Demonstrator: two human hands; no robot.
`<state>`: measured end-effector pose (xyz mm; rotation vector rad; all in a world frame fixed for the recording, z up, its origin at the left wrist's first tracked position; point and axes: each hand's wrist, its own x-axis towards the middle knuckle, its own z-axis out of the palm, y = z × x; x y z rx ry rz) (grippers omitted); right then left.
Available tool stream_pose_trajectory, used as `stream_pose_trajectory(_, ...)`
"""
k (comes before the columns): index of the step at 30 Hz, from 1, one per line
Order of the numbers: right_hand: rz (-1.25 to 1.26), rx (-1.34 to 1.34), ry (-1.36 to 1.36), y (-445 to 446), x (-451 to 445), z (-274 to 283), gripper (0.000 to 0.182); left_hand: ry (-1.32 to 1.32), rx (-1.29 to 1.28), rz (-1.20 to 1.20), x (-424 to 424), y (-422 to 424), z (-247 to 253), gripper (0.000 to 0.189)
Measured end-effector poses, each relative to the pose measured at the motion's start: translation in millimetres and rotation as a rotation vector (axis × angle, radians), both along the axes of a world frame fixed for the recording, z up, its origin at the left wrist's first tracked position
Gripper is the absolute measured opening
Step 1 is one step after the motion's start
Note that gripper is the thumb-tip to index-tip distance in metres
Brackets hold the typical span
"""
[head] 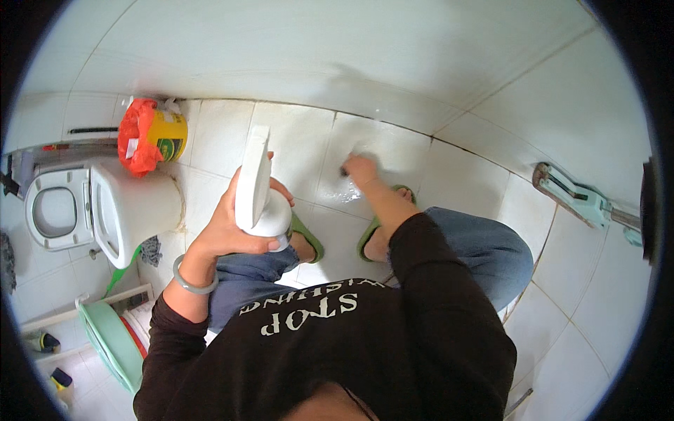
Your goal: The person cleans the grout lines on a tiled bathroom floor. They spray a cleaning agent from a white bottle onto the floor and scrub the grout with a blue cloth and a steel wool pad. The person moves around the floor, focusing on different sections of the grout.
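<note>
My left hand (221,226) is wrapped around a white spray bottle (274,216), lifted above my knees. The bottle's long white trigger head (254,179) points toward the wall. My right hand (362,169) reaches down to the white floor tiles (379,142) near the wall. At its fingertips is a small dark object (345,171), mostly hidden and too blurred to name. Wet, shiny liquid (347,196) spreads over the tile around that hand.
My feet in green slippers (370,239) flank the wet tile. To the left stand a yellow bucket (171,136) with a red plastic bag, a white toilet (142,205), a green-handled brush (150,251) and a green basin (108,344). A mop head (571,194) rests at the right wall.
</note>
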<state>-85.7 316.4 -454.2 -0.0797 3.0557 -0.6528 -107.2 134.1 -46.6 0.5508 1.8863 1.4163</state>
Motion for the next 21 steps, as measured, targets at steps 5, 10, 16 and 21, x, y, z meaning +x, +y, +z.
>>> stream_pose_trajectory(5, -0.55, 0.002, -0.09, 115.4, 4.5, 25.5, 0.014, -0.029, -0.069, 0.026, -3.7, -32.5, -29.6, 0.109)
stream_pose_trajectory(10, -0.577, -0.026, -0.139, 113.5, 23.4, 35.4, 0.019, -0.083, -0.314, -0.033, -10.1, -34.1, -55.5, 0.106)
stream_pose_trajectory(16, -0.487, -0.039, -0.161, 82.9, 22.3, 24.2, 0.018, -0.066, -0.313, 0.074, -10.8, -35.2, -67.5, 0.104)
stream_pose_trajectory(21, -0.499, -0.042, -0.168, 80.1, 25.9, 30.7, 0.019, -0.143, -0.309, 0.205, -10.5, -20.7, -42.3, 0.096)
